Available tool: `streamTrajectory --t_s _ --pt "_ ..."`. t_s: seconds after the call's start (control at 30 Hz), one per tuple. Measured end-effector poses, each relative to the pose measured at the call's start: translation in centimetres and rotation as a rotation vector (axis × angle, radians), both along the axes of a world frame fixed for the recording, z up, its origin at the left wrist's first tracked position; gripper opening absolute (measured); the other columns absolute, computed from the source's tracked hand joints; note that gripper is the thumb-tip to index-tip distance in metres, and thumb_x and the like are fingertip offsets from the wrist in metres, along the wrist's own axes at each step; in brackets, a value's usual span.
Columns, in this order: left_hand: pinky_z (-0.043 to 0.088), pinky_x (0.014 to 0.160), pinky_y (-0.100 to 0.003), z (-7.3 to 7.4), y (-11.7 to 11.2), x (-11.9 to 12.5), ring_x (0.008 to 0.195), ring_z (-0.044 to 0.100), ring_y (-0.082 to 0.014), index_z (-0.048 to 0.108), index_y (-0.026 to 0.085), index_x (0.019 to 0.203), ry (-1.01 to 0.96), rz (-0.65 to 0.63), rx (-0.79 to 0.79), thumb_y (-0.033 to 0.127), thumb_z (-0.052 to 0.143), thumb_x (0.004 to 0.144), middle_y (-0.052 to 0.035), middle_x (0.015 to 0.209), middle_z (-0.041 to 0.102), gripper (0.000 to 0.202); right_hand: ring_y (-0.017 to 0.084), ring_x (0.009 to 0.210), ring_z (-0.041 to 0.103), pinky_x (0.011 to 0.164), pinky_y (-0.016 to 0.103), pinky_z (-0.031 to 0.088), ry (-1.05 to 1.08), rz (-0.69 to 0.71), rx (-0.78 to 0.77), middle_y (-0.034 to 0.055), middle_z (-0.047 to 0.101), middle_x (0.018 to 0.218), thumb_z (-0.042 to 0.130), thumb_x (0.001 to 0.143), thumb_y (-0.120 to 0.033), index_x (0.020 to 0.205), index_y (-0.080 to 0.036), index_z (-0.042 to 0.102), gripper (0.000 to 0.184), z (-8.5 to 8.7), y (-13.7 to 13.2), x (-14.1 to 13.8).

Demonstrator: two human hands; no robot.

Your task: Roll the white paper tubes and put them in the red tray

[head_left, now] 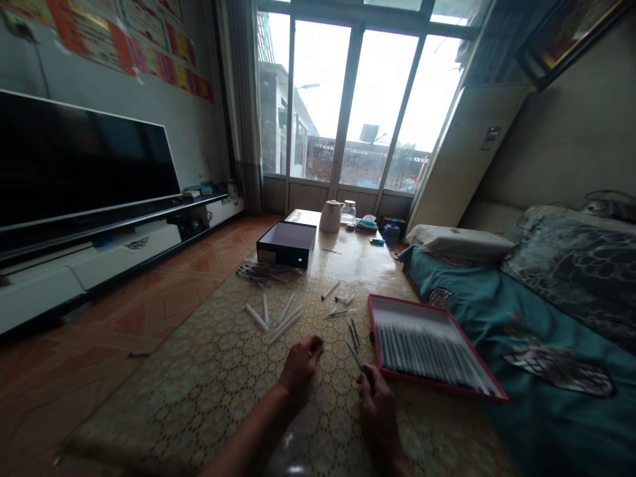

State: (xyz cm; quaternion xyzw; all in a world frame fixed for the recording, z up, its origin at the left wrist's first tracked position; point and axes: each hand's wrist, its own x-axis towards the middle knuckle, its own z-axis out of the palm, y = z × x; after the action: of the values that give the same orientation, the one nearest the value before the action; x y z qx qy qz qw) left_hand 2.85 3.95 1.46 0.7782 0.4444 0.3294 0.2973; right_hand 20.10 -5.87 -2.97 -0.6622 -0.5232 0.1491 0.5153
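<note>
My left hand point(301, 364) rests over the patterned tablecloth point(199, 404) with its fingers pinched together. Something small and pale may sit at the fingertips, but it is too small to make out. My right hand point(377, 405) grips a thin dark rod point(354, 354) that points up and left. Just ahead of it lie several more dark rods point(353, 332). Several white plastic tubes point(275, 319) are scattered ahead of my left hand. To the right of my right hand is a red-rimmed tray point(427, 348) packed with rows of slim pen-like sticks.
A dark box point(287, 244) and a loose pile of sticks point(263, 273) lie farther along the table. A white kettle point(330, 216) and a glass jar point(348, 212) stand at the far end. A teal-covered bed point(497, 318) runs along the right side, and a tiled floor point(74, 391) lies left.
</note>
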Motion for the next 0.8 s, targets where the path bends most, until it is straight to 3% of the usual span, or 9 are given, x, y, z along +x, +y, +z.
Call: streamTrajectory --t_s 0.1,0.23,0.37,0.57,0.8 --pt "0.045 0.076 -0.029 0.0 -1.8 -3.4 0.083 0.062 -0.0198 0.066 0.019 0.090 -0.202 0.017 -0.079 0.029 0.050 0.081 -0.0078 0.088 0.069 0.021 0.020 0.082 0.063 0.072 0.028 0.049 -0.078 0.036 0.015 0.0087 0.066 0.090 0.038 0.088 -0.036 0.098 -0.017 0.059 0.030 0.1 -0.1 -0.3" --pt "0.046 0.077 -0.030 -0.2 -3.5 -6.1 0.083 0.061 -0.0201 0.068 0.018 0.089 -0.262 0.024 -0.146 0.034 0.051 0.081 -0.0076 0.086 0.069 0.025 0.019 0.086 0.062 0.074 0.027 0.048 -0.212 0.151 0.055 0.0069 0.065 0.092 0.038 0.090 -0.035 0.098 -0.020 0.060 0.028 0.9 -0.2 -0.7" --pt "0.046 0.076 -0.028 -0.7 -3.8 -6.4 0.083 0.062 -0.0193 0.068 0.019 0.088 -0.293 0.011 -0.183 0.035 0.052 0.081 -0.0064 0.086 0.069 0.025 0.018 0.080 0.059 0.070 0.027 0.045 -0.397 0.266 0.033 0.0048 0.063 0.084 0.037 0.092 -0.033 0.094 -0.023 0.062 0.026 2.6 -0.6 -1.2" --pt "0.046 0.075 -0.028 -0.8 -3.7 -6.1 0.081 0.061 -0.0187 0.069 0.019 0.087 -0.266 -0.005 -0.149 0.034 0.051 0.082 -0.0060 0.085 0.069 0.024 0.017 0.074 0.054 0.068 0.027 0.038 -0.699 0.258 0.016 0.0028 0.059 0.077 0.040 0.092 -0.031 0.092 -0.027 0.063 0.023 5.4 -0.4 -2.0" --pt "0.045 0.074 -0.027 -0.3 -4.0 -6.2 0.080 0.061 -0.0181 0.070 0.021 0.086 -0.232 -0.014 -0.102 0.030 0.050 0.082 -0.0052 0.083 0.068 0.022 0.016 0.071 0.051 0.068 0.027 0.033 -0.800 0.317 -0.036 0.0013 0.056 0.075 0.041 0.092 -0.028 0.090 -0.026 0.060 0.019 6.2 0.0 -2.3"
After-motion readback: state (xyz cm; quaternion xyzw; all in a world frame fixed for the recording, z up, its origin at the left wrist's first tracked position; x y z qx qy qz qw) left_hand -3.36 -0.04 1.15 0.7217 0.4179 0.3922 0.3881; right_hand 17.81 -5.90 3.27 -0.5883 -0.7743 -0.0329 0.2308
